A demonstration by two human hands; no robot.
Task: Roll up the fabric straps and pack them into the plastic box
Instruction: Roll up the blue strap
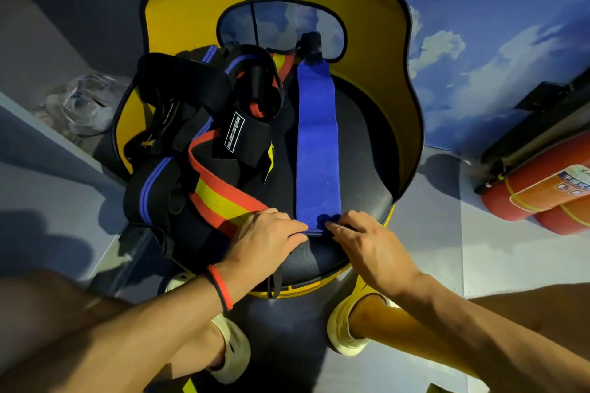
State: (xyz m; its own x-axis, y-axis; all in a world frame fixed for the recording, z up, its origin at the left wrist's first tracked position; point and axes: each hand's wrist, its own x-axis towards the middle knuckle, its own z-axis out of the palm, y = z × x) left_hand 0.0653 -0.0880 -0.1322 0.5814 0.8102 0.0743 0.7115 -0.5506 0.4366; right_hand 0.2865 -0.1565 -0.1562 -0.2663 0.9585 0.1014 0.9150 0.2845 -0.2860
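Where the blue strap (316, 143) lies stretched flat along the black seat (364, 153) of a yellow-backed chair (383, 41), its near end sits right between the two hands at the seat's front edge. The left hand (261, 239) comes in from the left and pinches that end's left corner, fingers on top and thumb beneath. The right hand (367, 246) meets it from the other side, its fingertips curled onto the right corner, where the fabric looks slightly bunched. The strap's far end reaches a black tab near the chair back. Just left of the blue strap, touching the left hand's knuckles, lies a red-and-yellow strap (223, 204), part of a tangled pile of black straps (191, 112). A red wristband (220, 292) circles the left wrist. A clear plastic container (86, 102), blurred, sits on the floor well to the left, and red cylinders (542, 191) lie at the right.
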